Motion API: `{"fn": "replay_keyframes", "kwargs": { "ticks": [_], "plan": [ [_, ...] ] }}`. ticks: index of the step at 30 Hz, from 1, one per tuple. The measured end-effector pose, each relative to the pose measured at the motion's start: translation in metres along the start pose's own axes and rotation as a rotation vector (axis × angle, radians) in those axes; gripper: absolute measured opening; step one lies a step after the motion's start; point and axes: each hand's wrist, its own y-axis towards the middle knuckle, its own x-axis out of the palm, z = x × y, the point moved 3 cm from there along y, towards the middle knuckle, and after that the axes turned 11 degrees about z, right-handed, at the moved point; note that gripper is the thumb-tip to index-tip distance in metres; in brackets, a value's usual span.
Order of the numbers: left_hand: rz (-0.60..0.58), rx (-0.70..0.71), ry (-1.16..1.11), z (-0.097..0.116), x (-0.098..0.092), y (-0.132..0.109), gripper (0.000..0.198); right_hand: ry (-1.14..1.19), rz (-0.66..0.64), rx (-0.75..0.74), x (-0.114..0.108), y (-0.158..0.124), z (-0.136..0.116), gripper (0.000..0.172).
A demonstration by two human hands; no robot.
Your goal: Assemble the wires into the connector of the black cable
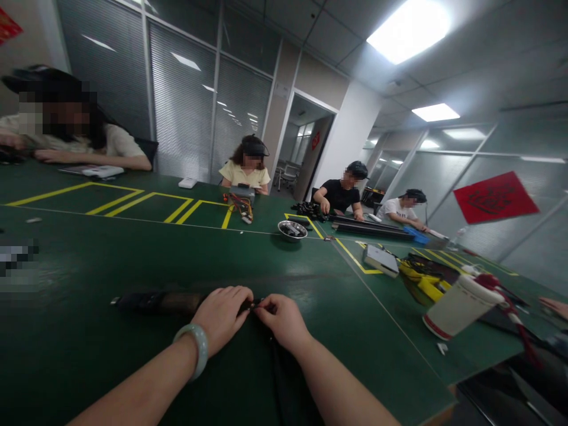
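Note:
A long, dark cylindrical object [171, 303] with a silvery tip at its left end lies across the green table in front of me. My left hand [225, 316] rests over its right end, with thumb and fingers closed there. Opposite, my right hand [284, 319] pinches a small dark piece at the same end, and the two hands' fingertips almost meet. Their fingers partly hide that piece, and its kind is unclear. A dark strip [284, 378] runs from under my right hand toward the table's near edge.
Beyond my hands stands a metal bowl [293, 229] of small parts. To the right are a grey box [380, 260], yellow items [428, 287] and a tilted white paper cup [464, 305]. Several people sit around the table [177, 254], which has yellow tape markings.

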Motion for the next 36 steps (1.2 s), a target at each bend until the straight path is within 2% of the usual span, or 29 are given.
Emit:
{"fn": "replay_keyframes", "kwargs": {
  "ticks": [7, 17, 26, 32, 36],
  "plan": [
    [-0.035, 0.028, 0.016, 0.004, -0.004, 0.000, 0.018, -0.021, 0.002, 0.020, 0.001, -0.001, 0.000, 0.010],
    [-0.032, 0.020, 0.017, 0.005, -0.004, 0.001, 0.016, -0.183, 0.023, -0.060, -0.001, -0.004, -0.018, 0.011],
    [-0.021, 0.016, 0.003, 0.004, -0.004, 0.000, 0.016, -0.137, -0.191, 0.071, -0.005, 0.015, -0.010, 0.012],
    [-0.027, -0.024, 0.020, 0.005, -0.004, 0.000, 0.018, -0.074, -0.120, -0.024, -0.006, 0.008, -0.007, 0.011],
    [-0.053, -0.018, 0.013, 0.003, -0.003, 0.001, 0.017, -0.033, -0.138, -0.035, -0.006, 0.007, -0.006, 0.010]
  ]
}}
